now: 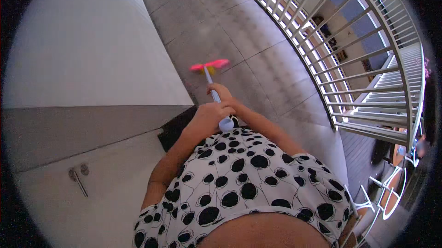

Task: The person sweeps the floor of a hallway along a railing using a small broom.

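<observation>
A single camera looks out from the person's head, tipped steeply down and forward: the white fabric blouse with black spots (248,190) fills six o'clock up close, grey tiled floor (198,25) lies farther at twelve, pale metal railing (408,98) at two to three.

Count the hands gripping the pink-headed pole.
2: the left hand, near the rounded end of the pole by the polka-dot top, and the right hand, farther along toward the pink head. Neither is hidden.
</observation>
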A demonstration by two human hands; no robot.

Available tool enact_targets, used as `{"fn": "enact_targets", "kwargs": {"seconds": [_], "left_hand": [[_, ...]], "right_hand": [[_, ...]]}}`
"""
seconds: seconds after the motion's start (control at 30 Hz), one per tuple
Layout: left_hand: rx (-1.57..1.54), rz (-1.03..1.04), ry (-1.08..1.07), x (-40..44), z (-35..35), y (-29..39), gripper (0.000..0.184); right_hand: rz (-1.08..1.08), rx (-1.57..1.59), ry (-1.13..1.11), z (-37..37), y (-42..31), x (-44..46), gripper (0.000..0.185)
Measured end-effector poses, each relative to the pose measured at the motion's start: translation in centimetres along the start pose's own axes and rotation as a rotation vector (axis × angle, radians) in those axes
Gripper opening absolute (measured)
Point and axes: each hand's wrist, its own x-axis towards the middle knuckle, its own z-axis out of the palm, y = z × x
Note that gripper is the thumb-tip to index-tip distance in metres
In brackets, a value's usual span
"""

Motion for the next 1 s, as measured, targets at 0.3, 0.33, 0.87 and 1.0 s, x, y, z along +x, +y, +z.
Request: {"fn": "enact_targets", "kwargs": {"seconds": [0.3, 0.33, 0.87, 1.0], "left_hand": [[-0.286, -0.055, 0.129, -2.6, -6.3, 4.1, 0.025], [-0.284, -0.057, 0.135, -2.7, -6.9, 4.3, 0.025], [-0.647, -0.181, 0.280, -1.7, 0.8, 1.5, 0.013], [-0.421, -0.201, 0.234, -1.5, -1.0, 1.9, 0.018]], "right_hand": [[-0.080, -0.332, -0.220, -5.5, -9.8, 1.3, 0.022], [0.026, -0.388, -0.276, -6.3, -12.2, 1.2, 0.022], [0.280, -0.602, -0.188, -8.5, -6.2, -6.2, 0.023], [0.100, -0.356, -0.098, -4.0, -4.8, -3.2, 0.026]]}}
